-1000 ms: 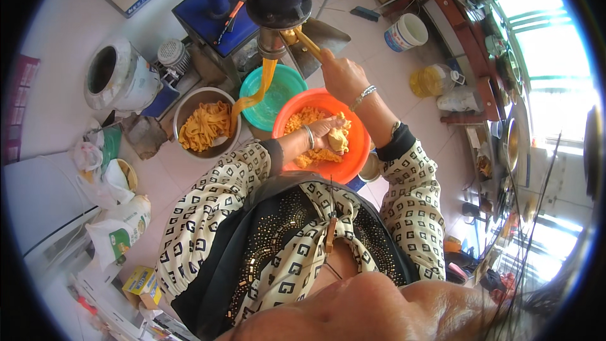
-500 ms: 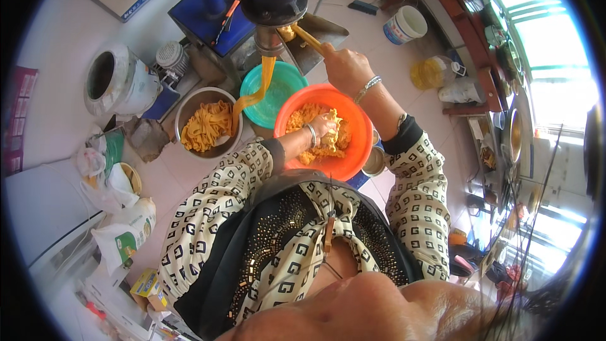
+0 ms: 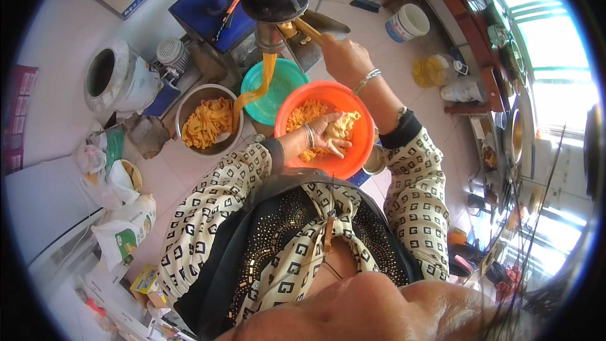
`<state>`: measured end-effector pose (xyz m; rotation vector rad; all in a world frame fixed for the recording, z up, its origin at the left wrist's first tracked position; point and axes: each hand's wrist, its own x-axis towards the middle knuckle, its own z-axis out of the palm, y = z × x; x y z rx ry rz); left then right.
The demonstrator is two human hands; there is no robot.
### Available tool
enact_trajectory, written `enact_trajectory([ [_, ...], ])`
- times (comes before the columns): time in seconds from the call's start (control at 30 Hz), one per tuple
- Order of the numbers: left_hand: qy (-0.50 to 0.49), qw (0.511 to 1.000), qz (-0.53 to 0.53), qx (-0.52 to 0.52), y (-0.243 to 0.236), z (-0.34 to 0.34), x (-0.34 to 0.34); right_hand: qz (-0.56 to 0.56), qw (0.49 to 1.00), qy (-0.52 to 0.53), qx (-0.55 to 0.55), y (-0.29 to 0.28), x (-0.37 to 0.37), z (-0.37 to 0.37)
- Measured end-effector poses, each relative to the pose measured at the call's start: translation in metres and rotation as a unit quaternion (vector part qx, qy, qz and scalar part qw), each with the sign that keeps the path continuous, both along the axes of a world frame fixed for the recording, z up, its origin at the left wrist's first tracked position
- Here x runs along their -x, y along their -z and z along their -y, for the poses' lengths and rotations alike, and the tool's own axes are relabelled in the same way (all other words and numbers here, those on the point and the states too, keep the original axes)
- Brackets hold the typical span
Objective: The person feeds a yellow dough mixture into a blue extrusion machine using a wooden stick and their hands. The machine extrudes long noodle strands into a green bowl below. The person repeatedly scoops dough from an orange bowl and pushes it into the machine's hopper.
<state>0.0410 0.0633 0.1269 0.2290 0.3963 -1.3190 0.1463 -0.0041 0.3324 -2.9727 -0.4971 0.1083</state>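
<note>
My right hand (image 3: 346,60) grips a yellowish wooden stick (image 3: 309,29) at the opening of the machine's dark metal head (image 3: 271,6), where some dough is lodged. An orange dough strip (image 3: 255,93) hangs from the metal outlet (image 3: 269,39) down to a steel bowl (image 3: 186,102) of coiled strips. My left hand (image 3: 325,136) lies in an orange basin (image 3: 361,151), fingers spread, against a pale yellow dough lump (image 3: 343,124) among orange crumbly dough (image 3: 306,110). A green basin (image 3: 271,69) sits behind it.
A metal drum (image 3: 110,79) and motor (image 3: 169,52) are at left, with sacks (image 3: 120,230) below. A white bucket (image 3: 407,25), an oil jug (image 3: 429,71) and a red-brown shelf (image 3: 476,38) line the right. A blue machine base (image 3: 196,16) stands ahead.
My right hand and the stick have risen slightly toward the machine head. My left hand went into the dough lump and now has its fingers spread over the lower part of it.
</note>
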Motion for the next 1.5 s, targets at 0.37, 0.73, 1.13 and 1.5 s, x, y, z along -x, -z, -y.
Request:
enact_trajectory([
  [0.37, -0.026, 0.974, 0.196, -0.113, 0.016, 0.017, -0.006, -0.006, 0.999, -0.034, 0.035, -0.011, -0.003, 0.007],
  [0.73, 0.012, 0.959, 0.269, -0.089, 0.004, 0.011, -0.004, -0.033, 0.995, -0.069, 0.056, -0.008, 0.003, 0.000],
  [1.13, 0.005, 0.995, 0.089, 0.046, 0.013, -0.007, -0.016, 0.009, 0.998, -0.059, -0.017, -0.001, -0.009, 0.016],
  [1.5, -0.007, 0.981, 0.167, -0.096, 0.013, 0.005, 0.003, -0.044, 0.996, -0.066, -0.051, -0.005, -0.010, 0.005],
])
